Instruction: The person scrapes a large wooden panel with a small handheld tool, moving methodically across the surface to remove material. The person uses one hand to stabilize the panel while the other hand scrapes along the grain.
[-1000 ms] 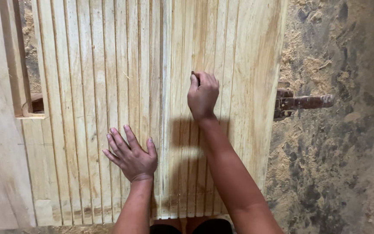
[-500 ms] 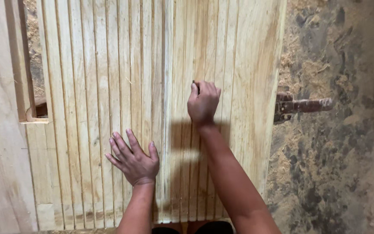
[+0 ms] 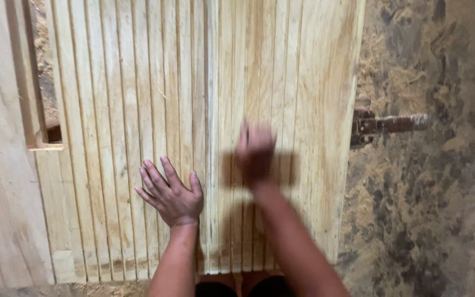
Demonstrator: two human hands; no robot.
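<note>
The grooved wooden panel (image 3: pixel 138 110) lies flat on the sawdust-strewn floor (image 3: pixel 430 209). The left hand (image 3: pixel 170 193) rests on it, fingers spread, seemingly to steady it. The right hand (image 3: pixel 255 149) is blurred, fisted on the grooves; what its grip encloses I cannot tell.

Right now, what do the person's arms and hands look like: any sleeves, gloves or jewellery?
Both arms are bare as far as they show. The left hand wears no glove, ring or watch. The right hand is motion-blurred, but no glove or sleeve shows.
</note>
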